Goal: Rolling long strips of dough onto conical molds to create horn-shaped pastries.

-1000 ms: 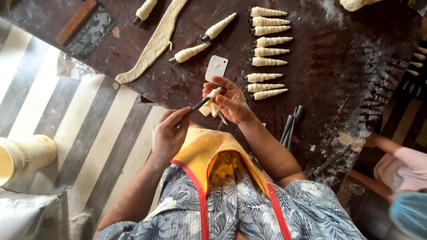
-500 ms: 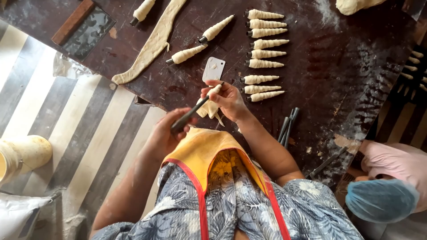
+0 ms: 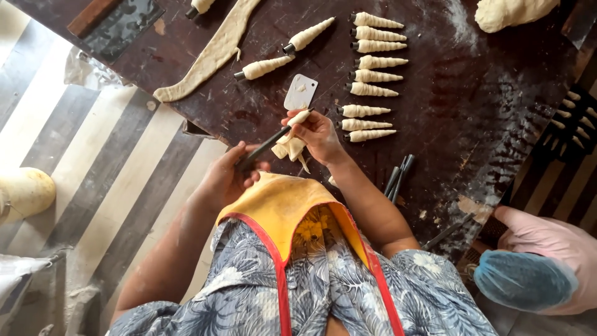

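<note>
head cam | steep downward (near-vertical) | close — over table (image 3: pixel 472 124)

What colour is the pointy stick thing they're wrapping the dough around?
The cone mould is dark, nearly black; the dough strip is pale cream. The head view shows it.

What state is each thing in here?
Left hand: gripping the dark cone mould.
Right hand: winding a dough strip onto the mould.
Wrapped cones: lined up on the table.
Scraper: lying flat.
Long dough strip: unrolled, uncut.
</note>
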